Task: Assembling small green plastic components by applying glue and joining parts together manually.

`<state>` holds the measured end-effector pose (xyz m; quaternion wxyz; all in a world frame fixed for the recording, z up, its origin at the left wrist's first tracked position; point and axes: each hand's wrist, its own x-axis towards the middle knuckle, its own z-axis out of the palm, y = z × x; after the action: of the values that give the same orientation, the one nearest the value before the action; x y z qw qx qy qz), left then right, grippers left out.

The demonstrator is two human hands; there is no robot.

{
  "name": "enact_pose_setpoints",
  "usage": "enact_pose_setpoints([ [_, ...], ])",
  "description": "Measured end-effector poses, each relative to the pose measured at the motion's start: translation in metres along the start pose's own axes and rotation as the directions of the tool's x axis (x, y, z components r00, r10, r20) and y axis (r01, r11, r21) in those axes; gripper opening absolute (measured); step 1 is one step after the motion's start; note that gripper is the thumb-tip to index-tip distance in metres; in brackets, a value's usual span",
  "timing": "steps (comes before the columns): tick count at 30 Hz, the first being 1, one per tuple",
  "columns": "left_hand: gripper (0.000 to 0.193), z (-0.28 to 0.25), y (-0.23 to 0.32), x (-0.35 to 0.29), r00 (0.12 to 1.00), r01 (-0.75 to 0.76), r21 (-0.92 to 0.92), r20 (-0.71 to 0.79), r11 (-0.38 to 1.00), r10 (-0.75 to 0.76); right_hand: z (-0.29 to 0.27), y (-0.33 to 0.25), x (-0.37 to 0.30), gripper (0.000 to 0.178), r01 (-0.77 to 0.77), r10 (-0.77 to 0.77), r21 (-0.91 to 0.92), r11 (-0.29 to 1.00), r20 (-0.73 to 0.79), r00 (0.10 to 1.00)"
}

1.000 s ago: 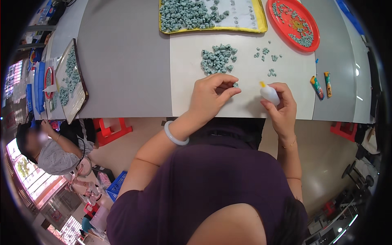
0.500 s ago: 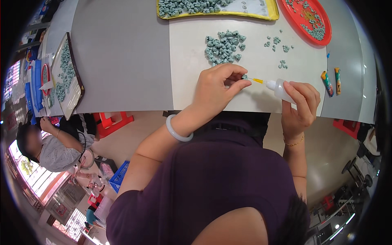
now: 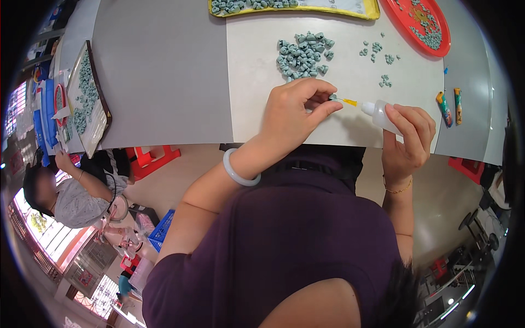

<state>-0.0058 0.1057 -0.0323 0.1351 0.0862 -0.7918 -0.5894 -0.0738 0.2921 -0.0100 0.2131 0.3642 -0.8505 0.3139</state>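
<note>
My left hand (image 3: 298, 109) pinches a small grey-green piece (image 3: 332, 97) between thumb and fingertips; the fingers hide most of it. My right hand (image 3: 411, 134) is wrapped round a white squeeze bottle (image 3: 378, 113), which lies tilted almost level. From its cap a yellow needle tip (image 3: 350, 102) points left, its thin metal end at or very close to the piece. Just beyond my left hand is a heap of grey-green knobbly pieces (image 3: 303, 54). Smaller grey-green bits (image 3: 385, 81) lie in loose clusters to the right of the heap.
A yellow-rimmed tray (image 3: 306, 11) of similar pieces stands at the far edge, beside a red oval tray (image 3: 445, 41). Two colourful tubes (image 3: 458, 106) lie at the right. Another tray (image 3: 104, 109) of pieces is at the left, near a seated co-worker (image 3: 82, 197).
Both hands, with the piece and the bottle, appear slightly farther right in the picture. The bottle's needle stays at the piece. The whole view has shifted a little.
</note>
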Motion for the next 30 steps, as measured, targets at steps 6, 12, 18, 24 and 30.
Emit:
enact_pose_setpoints([
  [6, 0.021, 0.001, 0.0, 0.0, 0.999, 0.04, -0.026, -0.018, 0.999, -0.041, -0.001, -0.001, 0.001, 0.041, -0.001, 0.001, 0.01, 1.0, 0.005, 1.0],
  [12, 0.021, -0.001, 0.0, -0.001, 0.999, 0.037, -0.026, -0.019, 0.999, -0.038, -0.004, 0.001, 0.0, 0.045, 0.014, -0.014, -0.014, 1.0, 0.019, 1.0],
  [18, 0.021, 0.0, -0.001, 0.0, 0.999, 0.036, -0.026, -0.02, 0.999, -0.036, -0.001, 0.001, 0.001, 0.039, -0.014, 0.014, 0.011, 1.0, 0.016, 1.0],
  [24, 0.021, 0.002, -0.001, 0.0, 1.0, -0.007, -0.012, -0.022, 1.0, 0.006, -0.004, 0.022, -0.001, 0.032, -0.312, 0.31, 0.237, 0.92, 0.044, 0.95],
  [30, 0.019, 0.001, -0.001, 0.0, 1.0, 0.006, -0.055, -0.006, 0.998, -0.006, 0.0, 0.079, 0.0, 0.033, -0.527, 0.556, 0.485, 0.698, 0.097, 0.826],
])
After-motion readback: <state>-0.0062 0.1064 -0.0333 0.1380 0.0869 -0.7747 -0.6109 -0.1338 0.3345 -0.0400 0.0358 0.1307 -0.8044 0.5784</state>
